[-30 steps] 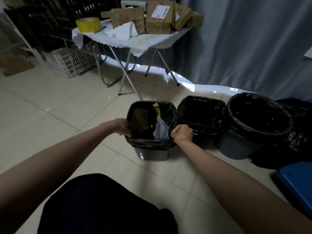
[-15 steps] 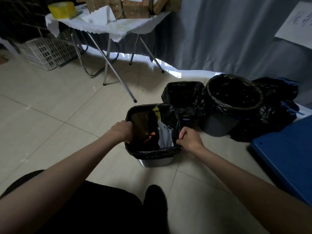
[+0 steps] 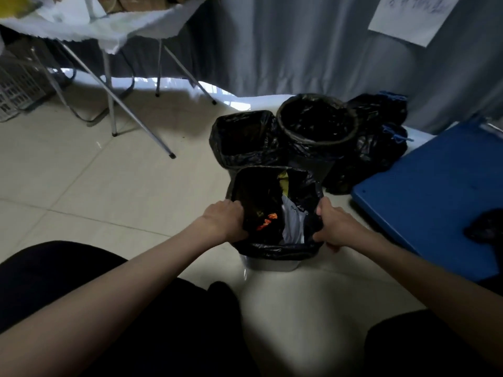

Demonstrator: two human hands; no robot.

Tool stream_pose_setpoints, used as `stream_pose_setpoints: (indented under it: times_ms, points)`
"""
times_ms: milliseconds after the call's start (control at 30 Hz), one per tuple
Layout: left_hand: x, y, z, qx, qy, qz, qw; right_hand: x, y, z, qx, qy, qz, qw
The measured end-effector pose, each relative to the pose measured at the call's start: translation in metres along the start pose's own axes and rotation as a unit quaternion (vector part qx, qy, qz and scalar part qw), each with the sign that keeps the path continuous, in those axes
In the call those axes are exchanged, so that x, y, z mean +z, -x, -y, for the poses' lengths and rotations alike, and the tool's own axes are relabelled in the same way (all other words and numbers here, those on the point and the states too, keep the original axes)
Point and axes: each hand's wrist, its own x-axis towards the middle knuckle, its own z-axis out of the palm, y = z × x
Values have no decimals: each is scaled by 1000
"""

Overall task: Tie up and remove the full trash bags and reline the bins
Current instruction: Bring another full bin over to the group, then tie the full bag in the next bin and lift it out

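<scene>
A small grey bin (image 3: 269,265) stands on the floor right in front of me, lined with a black trash bag (image 3: 275,251) that holds paper and orange and yellow scraps. My left hand (image 3: 226,221) grips the bag's rim on the left side. On the right side my right hand (image 3: 334,227) grips the rim too, fingers curled round the plastic. Behind it stand a square bin with a black liner (image 3: 245,137) and a round bin with a black liner (image 3: 315,121).
Tied black bags (image 3: 381,148) lie heaped right of the round bin. A blue lid or box (image 3: 435,191) lies at the right with a dark bundle (image 3: 484,229) on it. A folding table (image 3: 109,85) stands back left, a white crate (image 3: 16,88) beside it. A grey curtain (image 3: 299,42) hangs behind.
The small bin now stands nearer to me, in front of the other two bins instead of left of them. Both hands kept hold of the bag's rim.
</scene>
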Motion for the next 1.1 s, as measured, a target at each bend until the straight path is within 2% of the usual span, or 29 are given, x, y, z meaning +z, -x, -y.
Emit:
stream_pose_setpoints:
  times_ms: [200,333,500,600,667,767,867,1000,1100]
  points:
    - [-14,-43,-84,118,17,-7,993,-42,13,-76,98,0,-42,994]
    - [-24,-68,-121,168,-14,-5,986,-58,16,-121,116,17,-61,991]
    - [-39,-88,-147,168,-55,-5,984,-76,16,-162,69,-52,-125,988]
    - [-49,-98,-149,159,-69,16,985,-85,14,-170,75,-145,-111,980]
    - [-55,-104,-147,157,-65,23,985,-87,12,-172,79,-164,-90,979]
    - [-64,-118,-143,154,-69,-29,985,-89,0,-171,71,-108,-85,988]
    - [-68,-143,-140,162,-71,-106,978,-100,-24,-167,69,-56,-142,986]
    - [-71,-173,-151,178,-23,-85,980,-122,-56,-161,58,-29,-161,985]
    - [-67,-188,-158,183,-12,-97,978,-125,-73,-159,52,-12,-167,984]
